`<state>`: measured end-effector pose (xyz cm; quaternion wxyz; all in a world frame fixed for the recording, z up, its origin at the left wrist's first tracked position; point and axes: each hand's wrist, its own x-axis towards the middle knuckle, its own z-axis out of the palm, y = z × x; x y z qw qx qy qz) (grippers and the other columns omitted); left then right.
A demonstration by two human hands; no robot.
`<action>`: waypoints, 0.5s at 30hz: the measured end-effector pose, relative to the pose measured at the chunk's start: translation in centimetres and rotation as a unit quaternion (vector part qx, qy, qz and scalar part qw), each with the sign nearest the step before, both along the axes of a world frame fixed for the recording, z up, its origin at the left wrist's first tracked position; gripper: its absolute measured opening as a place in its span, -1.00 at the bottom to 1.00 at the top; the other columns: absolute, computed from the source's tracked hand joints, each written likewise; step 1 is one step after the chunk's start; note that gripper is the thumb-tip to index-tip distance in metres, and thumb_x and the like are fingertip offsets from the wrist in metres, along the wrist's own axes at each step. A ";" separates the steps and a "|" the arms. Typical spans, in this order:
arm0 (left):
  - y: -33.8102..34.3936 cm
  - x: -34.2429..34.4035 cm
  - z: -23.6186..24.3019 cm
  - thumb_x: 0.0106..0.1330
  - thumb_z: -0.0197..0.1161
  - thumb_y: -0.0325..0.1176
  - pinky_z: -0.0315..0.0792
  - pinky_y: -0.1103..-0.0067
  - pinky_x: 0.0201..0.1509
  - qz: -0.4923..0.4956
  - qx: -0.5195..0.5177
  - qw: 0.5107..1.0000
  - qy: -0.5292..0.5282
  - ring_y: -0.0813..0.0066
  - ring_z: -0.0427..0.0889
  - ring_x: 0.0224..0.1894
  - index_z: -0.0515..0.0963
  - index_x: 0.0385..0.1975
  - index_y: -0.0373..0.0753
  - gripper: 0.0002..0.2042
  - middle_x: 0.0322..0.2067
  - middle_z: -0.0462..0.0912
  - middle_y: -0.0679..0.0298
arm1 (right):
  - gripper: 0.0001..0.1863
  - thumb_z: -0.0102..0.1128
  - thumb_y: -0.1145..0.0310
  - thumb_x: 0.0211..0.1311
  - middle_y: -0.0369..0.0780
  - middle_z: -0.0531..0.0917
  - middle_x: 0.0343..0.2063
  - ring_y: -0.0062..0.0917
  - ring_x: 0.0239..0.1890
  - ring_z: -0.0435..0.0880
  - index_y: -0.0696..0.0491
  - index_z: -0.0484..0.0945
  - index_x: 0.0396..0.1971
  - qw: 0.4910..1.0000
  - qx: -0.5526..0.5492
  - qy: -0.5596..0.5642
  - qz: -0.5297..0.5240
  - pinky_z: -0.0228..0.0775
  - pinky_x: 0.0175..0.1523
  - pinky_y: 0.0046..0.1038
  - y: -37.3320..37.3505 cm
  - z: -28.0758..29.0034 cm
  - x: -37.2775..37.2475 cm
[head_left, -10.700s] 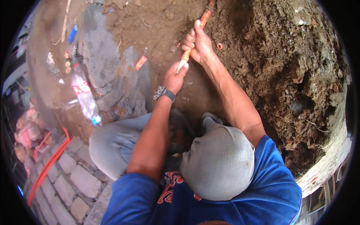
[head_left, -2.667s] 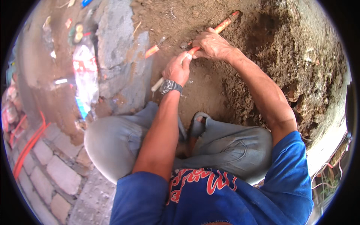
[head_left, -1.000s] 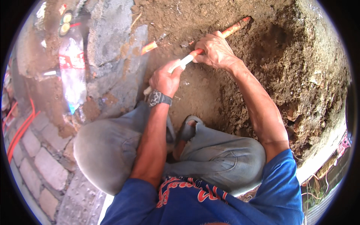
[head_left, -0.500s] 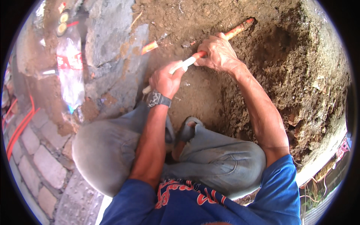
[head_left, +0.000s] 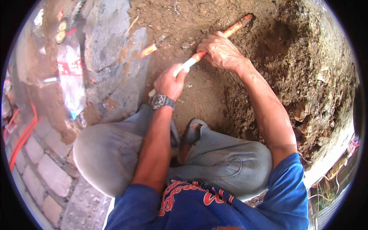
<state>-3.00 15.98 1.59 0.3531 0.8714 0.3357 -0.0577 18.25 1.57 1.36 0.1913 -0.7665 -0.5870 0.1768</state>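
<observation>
A long, slim orange pipe slants up and to the right, its far end at a hollow in the soil. At its near end it meets a white pipe. My left hand, with a dark-strapped watch on the wrist, is closed around the white part, thumb along the top. A pale end shows just below this hand. My right hand is wrapped around the orange part, just beyond where the colours meet. Its fingertips are partly hidden. On the ground left of the pipe lies a short orange pipe piece.
A rough soil bank rises at the right. To the left are a grey slab, a clear plastic bottle with a red label, orange tubes and paving blocks. My bent knees are close below my hands.
The view has shifted slightly, so the ground and pipe appear a little farther left. Both hands keep their grip on the joined pipes, with little other movement.
</observation>
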 end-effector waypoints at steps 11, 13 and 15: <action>-0.2 0.7 0.5 0.44 0.12 0.15 0.50 0.14 -0.14 -0.064 -0.035 0.996 0.052 -0.11 0.69 -0.15 0.63 0.01 -0.13 -0.52 -0.27 0.73 -0.01 | -0.70 0.38 0.28 0.03 -0.24 0.69 -0.28 -0.34 -0.01 0.64 -0.01 0.66 -0.20 0.988 -0.147 0.026 0.030 0.34 0.18 -0.24 0.6 2.5 0.0; -0.2 0.7 0.2 0.44 0.11 0.15 0.51 0.16 -0.14 -0.050 -0.022 0.997 0.061 -0.11 0.70 -0.15 0.64 0.00 -0.13 -0.53 -0.26 0.73 -0.02 | -0.68 0.39 0.28 0.03 -0.21 0.70 -0.26 -0.30 0.00 0.63 0.01 0.66 -0.17 0.988 -0.145 0.044 0.034 0.33 0.21 -0.23 0.8 2.5 0.6; -0.3 0.4 0.1 0.44 0.12 0.14 0.51 0.17 -0.14 -0.041 -0.014 0.996 0.072 -0.10 0.70 -0.15 0.64 -0.01 -0.13 -0.54 -0.25 0.73 -0.01 | -0.66 0.41 0.25 0.05 -0.18 0.69 -0.25 -0.27 0.02 0.62 0.03 0.65 -0.16 0.987 -0.145 0.056 0.032 0.32 0.24 -0.19 0.6 2.6 0.5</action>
